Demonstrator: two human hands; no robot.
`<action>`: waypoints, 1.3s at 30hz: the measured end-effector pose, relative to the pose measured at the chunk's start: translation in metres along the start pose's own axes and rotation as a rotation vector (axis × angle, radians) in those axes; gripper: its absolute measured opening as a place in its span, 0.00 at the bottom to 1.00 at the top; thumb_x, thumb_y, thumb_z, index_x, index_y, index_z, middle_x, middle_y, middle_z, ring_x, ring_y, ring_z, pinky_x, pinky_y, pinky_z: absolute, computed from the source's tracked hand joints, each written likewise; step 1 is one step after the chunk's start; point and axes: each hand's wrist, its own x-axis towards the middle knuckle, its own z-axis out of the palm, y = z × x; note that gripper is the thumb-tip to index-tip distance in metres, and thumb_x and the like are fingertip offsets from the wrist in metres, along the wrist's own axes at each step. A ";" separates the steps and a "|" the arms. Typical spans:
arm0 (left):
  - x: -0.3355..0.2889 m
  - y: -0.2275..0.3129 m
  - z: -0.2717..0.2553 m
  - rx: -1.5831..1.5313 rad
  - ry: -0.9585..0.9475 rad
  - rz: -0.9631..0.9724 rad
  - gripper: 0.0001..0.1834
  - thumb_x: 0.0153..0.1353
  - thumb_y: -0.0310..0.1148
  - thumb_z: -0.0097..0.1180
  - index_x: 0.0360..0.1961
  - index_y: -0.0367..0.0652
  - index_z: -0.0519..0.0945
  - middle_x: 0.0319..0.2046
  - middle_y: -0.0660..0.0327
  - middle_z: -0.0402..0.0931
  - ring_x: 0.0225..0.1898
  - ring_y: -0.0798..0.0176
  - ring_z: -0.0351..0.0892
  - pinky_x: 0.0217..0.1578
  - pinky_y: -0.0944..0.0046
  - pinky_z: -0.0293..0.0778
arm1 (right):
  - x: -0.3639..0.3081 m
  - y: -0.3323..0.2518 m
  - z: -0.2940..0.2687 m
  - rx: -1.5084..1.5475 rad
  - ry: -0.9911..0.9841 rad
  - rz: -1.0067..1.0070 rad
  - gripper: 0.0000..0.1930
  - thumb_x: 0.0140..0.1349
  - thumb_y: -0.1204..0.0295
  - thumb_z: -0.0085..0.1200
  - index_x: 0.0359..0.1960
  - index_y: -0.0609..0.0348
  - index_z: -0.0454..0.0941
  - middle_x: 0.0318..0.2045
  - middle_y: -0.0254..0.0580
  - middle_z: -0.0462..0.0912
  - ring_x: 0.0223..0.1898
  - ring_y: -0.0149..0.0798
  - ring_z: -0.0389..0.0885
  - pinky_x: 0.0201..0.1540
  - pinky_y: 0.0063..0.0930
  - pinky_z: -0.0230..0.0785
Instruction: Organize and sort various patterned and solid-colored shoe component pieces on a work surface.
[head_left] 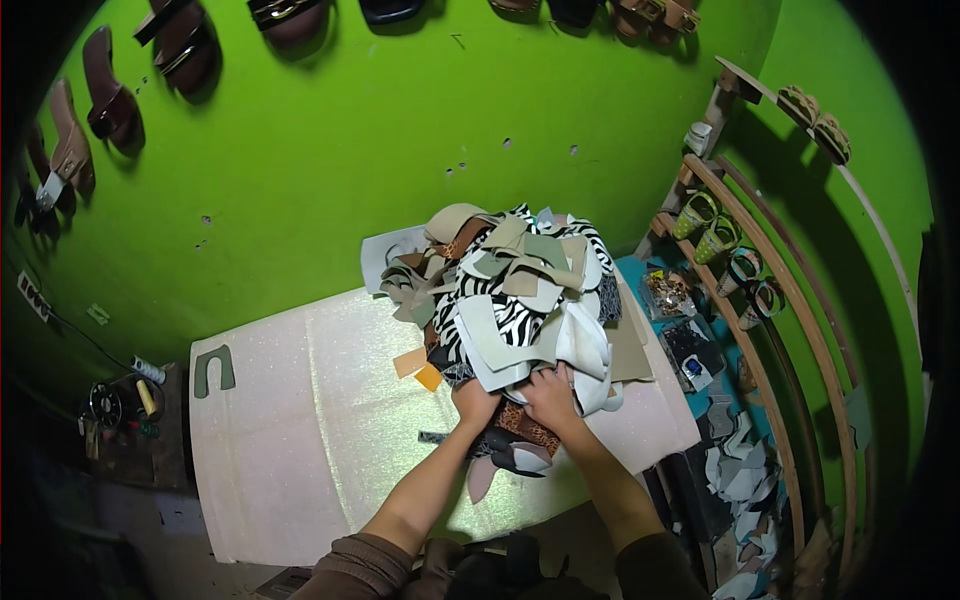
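A big heap of cut material scraps [510, 270] in zebra stripe, white, olive and tan lies on the pale table [260, 460]. My left hand [474, 400] reaches into its near side, fingers hidden under the pieces. Beside it, my right hand [550, 396] presses against the heap's front with fingers bent, below a large pale grey-green piece [492, 345]; what it grips, if anything, is hidden. Leopard-print scraps [527, 428] and a pink piece [482, 480] lie just in front of my wrists. Small orange pieces [428, 377] rest at the heap's left.
A dark green U-shaped piece [214, 371] lies on the table's left. Wooden racks [770, 290] holding sandals stand at right, above a pile of offcuts [740, 470]. Shoes hang on the green wall [350, 150]. At far left stands a small dark table [165, 430] with a thread spool [149, 370].
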 end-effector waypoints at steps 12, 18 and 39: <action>-0.078 -0.095 -0.078 -0.130 0.086 -0.112 0.15 0.43 0.40 0.61 0.32 0.44 0.81 0.30 0.53 0.80 0.34 0.47 0.78 0.34 0.55 0.73 | 0.012 -0.112 0.014 0.098 -0.099 -0.184 0.16 0.34 0.70 0.59 0.31 0.47 0.76 0.30 0.34 0.73 0.38 0.40 0.72 0.43 0.45 0.61; -0.100 -0.121 -0.105 -0.134 0.100 -0.175 0.14 0.44 0.38 0.60 0.32 0.43 0.80 0.30 0.52 0.80 0.35 0.47 0.78 0.34 0.55 0.72 | 0.021 -0.146 0.025 0.136 -0.079 -0.272 0.18 0.30 0.68 0.60 0.29 0.49 0.75 0.28 0.34 0.73 0.39 0.41 0.71 0.42 0.43 0.59; -0.184 -0.148 -0.168 0.278 -0.243 0.168 0.50 0.46 0.61 0.57 0.53 0.21 0.61 0.56 0.36 0.58 0.61 0.41 0.53 0.61 0.46 0.47 | -0.099 -0.162 -0.045 0.202 -0.347 0.240 0.43 0.44 0.50 0.62 0.61 0.55 0.59 0.62 0.60 0.52 0.65 0.60 0.47 0.59 0.72 0.31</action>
